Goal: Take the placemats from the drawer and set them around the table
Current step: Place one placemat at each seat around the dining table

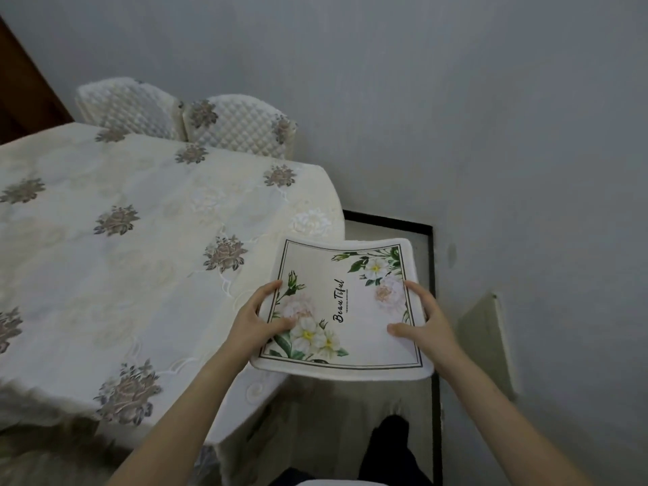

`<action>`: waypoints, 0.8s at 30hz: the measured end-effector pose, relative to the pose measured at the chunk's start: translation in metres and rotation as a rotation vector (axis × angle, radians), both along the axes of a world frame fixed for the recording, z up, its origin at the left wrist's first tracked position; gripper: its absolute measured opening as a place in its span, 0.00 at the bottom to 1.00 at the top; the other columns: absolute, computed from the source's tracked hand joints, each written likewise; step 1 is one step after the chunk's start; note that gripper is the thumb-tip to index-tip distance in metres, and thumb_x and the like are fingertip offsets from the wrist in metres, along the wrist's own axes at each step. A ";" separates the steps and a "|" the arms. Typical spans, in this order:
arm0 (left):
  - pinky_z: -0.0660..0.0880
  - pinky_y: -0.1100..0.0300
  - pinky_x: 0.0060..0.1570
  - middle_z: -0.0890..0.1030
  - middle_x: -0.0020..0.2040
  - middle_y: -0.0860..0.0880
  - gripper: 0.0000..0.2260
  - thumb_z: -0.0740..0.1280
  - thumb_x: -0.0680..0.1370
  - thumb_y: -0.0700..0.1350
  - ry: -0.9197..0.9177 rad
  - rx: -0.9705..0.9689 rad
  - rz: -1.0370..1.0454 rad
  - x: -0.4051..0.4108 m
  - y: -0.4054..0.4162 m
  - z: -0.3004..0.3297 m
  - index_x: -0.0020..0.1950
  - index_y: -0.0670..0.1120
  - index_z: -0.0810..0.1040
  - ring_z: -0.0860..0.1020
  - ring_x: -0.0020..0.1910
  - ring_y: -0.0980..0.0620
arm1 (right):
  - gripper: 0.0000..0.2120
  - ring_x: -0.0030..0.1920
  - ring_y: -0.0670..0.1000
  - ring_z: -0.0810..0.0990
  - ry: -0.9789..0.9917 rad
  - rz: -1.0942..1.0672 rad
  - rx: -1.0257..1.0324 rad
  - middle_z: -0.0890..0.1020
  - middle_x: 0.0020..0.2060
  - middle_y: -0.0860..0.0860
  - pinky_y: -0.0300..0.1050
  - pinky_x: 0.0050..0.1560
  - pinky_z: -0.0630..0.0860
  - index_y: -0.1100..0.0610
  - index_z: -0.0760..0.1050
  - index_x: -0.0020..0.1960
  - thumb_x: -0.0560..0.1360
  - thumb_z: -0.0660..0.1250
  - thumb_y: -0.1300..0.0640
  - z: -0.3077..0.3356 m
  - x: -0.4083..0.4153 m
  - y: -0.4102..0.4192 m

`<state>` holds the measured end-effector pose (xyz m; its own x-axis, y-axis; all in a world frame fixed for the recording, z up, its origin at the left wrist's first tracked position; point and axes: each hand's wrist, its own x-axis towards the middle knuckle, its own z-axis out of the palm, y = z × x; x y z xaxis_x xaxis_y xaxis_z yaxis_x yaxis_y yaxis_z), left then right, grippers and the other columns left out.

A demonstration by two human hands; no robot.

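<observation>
A white placemat (350,299) printed with flowers and the word "Beautiful" hangs in the air past the table's right edge. My left hand (257,319) grips its left side, thumb on top. Along the right side my right hand (426,320) grips it the same way. The mat sags a little between them; whether more than one mat is stacked there I cannot tell. The table (122,257) lies to the left under a cream cloth with embroidered grey-brown flowers. No drawer is in view.
Two chairs (224,124) with quilted cream covers stand at the table's far side against the grey wall (456,100). The floor (385,229) with a dark border runs between table and wall. A pale panel (487,342) leans at the wall on the right.
</observation>
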<state>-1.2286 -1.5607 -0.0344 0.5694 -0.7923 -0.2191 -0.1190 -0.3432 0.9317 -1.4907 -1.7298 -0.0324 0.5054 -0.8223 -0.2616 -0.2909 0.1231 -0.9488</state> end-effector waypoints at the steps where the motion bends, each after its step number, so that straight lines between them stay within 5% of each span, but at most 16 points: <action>1: 0.67 0.80 0.45 0.72 0.64 0.56 0.30 0.76 0.69 0.38 0.000 0.008 0.032 -0.001 -0.012 -0.004 0.68 0.55 0.72 0.71 0.59 0.58 | 0.38 0.57 0.41 0.75 -0.004 0.040 0.007 0.74 0.63 0.47 0.31 0.43 0.76 0.44 0.69 0.67 0.64 0.76 0.69 -0.002 0.005 -0.020; 5: 0.67 0.78 0.47 0.72 0.65 0.56 0.30 0.76 0.69 0.39 0.016 0.007 0.191 -0.011 -0.061 -0.012 0.67 0.56 0.72 0.71 0.60 0.58 | 0.38 0.55 0.45 0.79 -0.014 0.185 0.046 0.77 0.61 0.47 0.35 0.42 0.78 0.43 0.69 0.67 0.64 0.76 0.70 -0.009 0.025 -0.106; 10: 0.66 0.77 0.48 0.72 0.64 0.57 0.30 0.76 0.69 0.38 0.051 0.005 0.410 -0.032 -0.113 -0.011 0.66 0.58 0.72 0.69 0.62 0.59 | 0.40 0.56 0.51 0.81 0.021 0.377 0.047 0.78 0.61 0.48 0.53 0.53 0.80 0.37 0.70 0.64 0.62 0.77 0.69 -0.002 0.057 -0.202; 15: 0.65 0.63 0.60 0.71 0.63 0.59 0.30 0.76 0.69 0.38 0.082 -0.007 0.620 -0.047 -0.147 -0.009 0.67 0.56 0.72 0.67 0.62 0.59 | 0.40 0.56 0.49 0.81 0.033 0.573 0.015 0.79 0.60 0.47 0.50 0.54 0.79 0.38 0.72 0.64 0.60 0.78 0.67 0.001 0.100 -0.266; 24: 0.64 0.64 0.61 0.71 0.60 0.65 0.29 0.76 0.70 0.39 0.081 -0.018 0.873 -0.023 -0.169 -0.014 0.67 0.57 0.72 0.67 0.63 0.60 | 0.40 0.52 0.35 0.79 0.032 0.849 -0.019 0.78 0.59 0.42 0.29 0.42 0.75 0.44 0.70 0.68 0.62 0.76 0.71 -0.009 0.203 -0.311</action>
